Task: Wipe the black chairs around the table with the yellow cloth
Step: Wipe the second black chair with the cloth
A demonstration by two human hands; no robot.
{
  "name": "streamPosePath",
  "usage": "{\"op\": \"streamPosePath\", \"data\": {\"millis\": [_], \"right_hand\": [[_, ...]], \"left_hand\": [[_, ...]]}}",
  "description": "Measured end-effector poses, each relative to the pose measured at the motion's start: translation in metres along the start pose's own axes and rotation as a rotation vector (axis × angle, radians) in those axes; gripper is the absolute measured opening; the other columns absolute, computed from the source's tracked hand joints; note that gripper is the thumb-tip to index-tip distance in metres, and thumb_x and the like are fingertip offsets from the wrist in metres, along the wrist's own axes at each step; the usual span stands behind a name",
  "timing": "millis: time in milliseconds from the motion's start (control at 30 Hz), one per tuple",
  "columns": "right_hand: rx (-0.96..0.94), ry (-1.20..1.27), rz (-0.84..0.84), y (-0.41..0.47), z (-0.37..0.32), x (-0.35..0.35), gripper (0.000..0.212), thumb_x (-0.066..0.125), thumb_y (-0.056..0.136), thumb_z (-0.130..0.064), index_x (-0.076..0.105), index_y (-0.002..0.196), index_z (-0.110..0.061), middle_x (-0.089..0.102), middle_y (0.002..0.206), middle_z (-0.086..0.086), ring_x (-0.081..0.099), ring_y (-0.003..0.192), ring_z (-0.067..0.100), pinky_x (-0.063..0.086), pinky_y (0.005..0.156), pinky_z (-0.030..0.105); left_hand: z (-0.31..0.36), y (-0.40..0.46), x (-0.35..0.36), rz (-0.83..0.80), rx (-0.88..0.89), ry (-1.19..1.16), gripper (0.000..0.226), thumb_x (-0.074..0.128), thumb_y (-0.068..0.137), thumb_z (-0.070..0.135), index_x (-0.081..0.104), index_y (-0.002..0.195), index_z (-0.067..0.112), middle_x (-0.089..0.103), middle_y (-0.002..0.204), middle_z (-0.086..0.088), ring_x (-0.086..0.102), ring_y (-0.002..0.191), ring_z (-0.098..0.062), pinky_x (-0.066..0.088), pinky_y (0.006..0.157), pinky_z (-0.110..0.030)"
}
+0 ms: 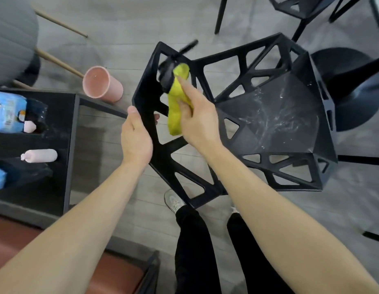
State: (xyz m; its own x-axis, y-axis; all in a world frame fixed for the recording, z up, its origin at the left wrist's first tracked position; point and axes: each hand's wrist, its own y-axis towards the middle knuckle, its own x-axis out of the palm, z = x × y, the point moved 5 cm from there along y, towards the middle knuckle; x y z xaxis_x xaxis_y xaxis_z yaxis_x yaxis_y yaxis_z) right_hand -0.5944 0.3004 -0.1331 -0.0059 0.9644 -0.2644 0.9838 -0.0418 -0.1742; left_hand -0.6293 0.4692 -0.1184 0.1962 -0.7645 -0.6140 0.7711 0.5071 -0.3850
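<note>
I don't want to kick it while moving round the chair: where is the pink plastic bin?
In the head view the pink plastic bin stands on the grey floor, left of the black lattice chair, just beyond the corner of the dark shelf unit.

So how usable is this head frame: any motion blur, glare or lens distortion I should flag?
Head view: the yellow cloth and right hand are fairly sharp, but a dark object beside the cloth's top end is smeared by motion blur; the black chair seat shows pale streaks, glare or residue, cannot tell which; wide-angle stretch bends the forearms and frame edges; the left hand on the chair back is clear.
</note>
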Motion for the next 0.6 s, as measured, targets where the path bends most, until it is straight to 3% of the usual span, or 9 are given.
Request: {"op": "streamPosePath", "data": {"millis": [67, 133, 233, 333, 400, 500, 600], "right_hand": [[-0.212, -0.031, -0.089, -0.001, -0.019, 0.03, 0.067, 0.044, 0.093, 0.005, 0.061, 0.15, -0.027, 0.057, 0.155, 0.002, 0.052, 0.143, 0.02, 0.045, 0.115, 0.029], [-0.17, -0.104, -0.146, -0.011, 0.028, 0.045, 0.075, 0.043, 0.089, 0.012, 0.062, 0.148, -0.029, 0.052, 0.16, 0.003, 0.047, 0.149, 0.022, 0.04, 0.118, 0.025], [0.262, -0.289, -0.222, -0.038, 0.139, 0.015, 0.061, 0.056, 0.097, 0.004, 0.062, 0.148, -0.03, 0.059, 0.152, 0.004, 0.057, 0.137, 0.028, 0.039, 0.106, 0.016], [0.608, -0.344, -0.161, -0.054, 0.178, -0.019, 0.052, 0.053, 0.1, -0.008, 0.062, 0.147, -0.028, 0.067, 0.14, 0.01, 0.061, 0.125, 0.038, 0.047, 0.098, 0.034], [0.53, -0.196, -0.04, -0.047, 0.141, -0.007, 0.05, 0.051, 0.103, -0.007, 0.062, 0.147, -0.029, 0.069, 0.134, 0.005, 0.063, 0.121, 0.029, 0.047, 0.094, 0.028], [0.151, -0.029, 0.016, -0.03, 0.056, 0.029, 0.065, 0.049, 0.099, 0.007, 0.062, 0.146, -0.034, 0.062, 0.146, -0.009, 0.057, 0.129, 0.007, 0.041, 0.1, 0.012], [0.046, -0.082, -0.05, -0.031, 0.062, 0.049, 0.08, 0.046, 0.091, 0.019, 0.061, 0.147, -0.037, 0.054, 0.156, -0.007, 0.05, 0.144, 0.012, 0.043, 0.111, 0.018]], "left_hand": [[0.001, 0.001, -0.002, 0.031, -0.035, 0.038, 0.066, 0.021, 0.114, 0.057, 0.057, 0.154, 0.019, 0.059, 0.157, -0.008, 0.049, 0.149, -0.024, 0.028, 0.124, -0.026], [-0.001, 0.003, -0.003, 0.036, -0.05, 0.061, 0.059, 0.022, 0.118, 0.045, 0.042, 0.164, 0.014, 0.044, 0.168, -0.007, 0.036, 0.157, -0.021, 0.022, 0.115, -0.016], [-0.002, -0.001, -0.001, 0.032, -0.067, 0.07, 0.065, 0.018, 0.116, 0.053, 0.037, 0.167, 0.016, 0.039, 0.171, -0.004, 0.031, 0.16, -0.021, 0.02, 0.126, -0.028], [-0.003, 0.0, 0.0, 0.04, -0.086, 0.085, 0.066, 0.017, 0.115, 0.055, 0.036, 0.167, 0.019, 0.039, 0.172, -0.002, 0.031, 0.161, -0.021, 0.019, 0.13, -0.034], [-0.005, 0.002, -0.001, 0.043, -0.086, 0.086, 0.065, 0.018, 0.116, 0.054, 0.038, 0.166, 0.019, 0.041, 0.17, -0.001, 0.032, 0.16, -0.02, 0.02, 0.129, -0.033], [-0.005, 0.001, -0.001, 0.037, -0.076, 0.071, 0.064, 0.019, 0.117, 0.051, 0.038, 0.166, 0.015, 0.041, 0.17, -0.003, 0.033, 0.159, -0.02, 0.021, 0.128, -0.031], [-0.004, 0.001, -0.003, 0.035, -0.085, 0.052, 0.065, 0.021, 0.116, 0.053, 0.038, 0.166, 0.014, 0.04, 0.171, -0.003, 0.033, 0.159, -0.019, 0.02, 0.129, -0.03]]}}
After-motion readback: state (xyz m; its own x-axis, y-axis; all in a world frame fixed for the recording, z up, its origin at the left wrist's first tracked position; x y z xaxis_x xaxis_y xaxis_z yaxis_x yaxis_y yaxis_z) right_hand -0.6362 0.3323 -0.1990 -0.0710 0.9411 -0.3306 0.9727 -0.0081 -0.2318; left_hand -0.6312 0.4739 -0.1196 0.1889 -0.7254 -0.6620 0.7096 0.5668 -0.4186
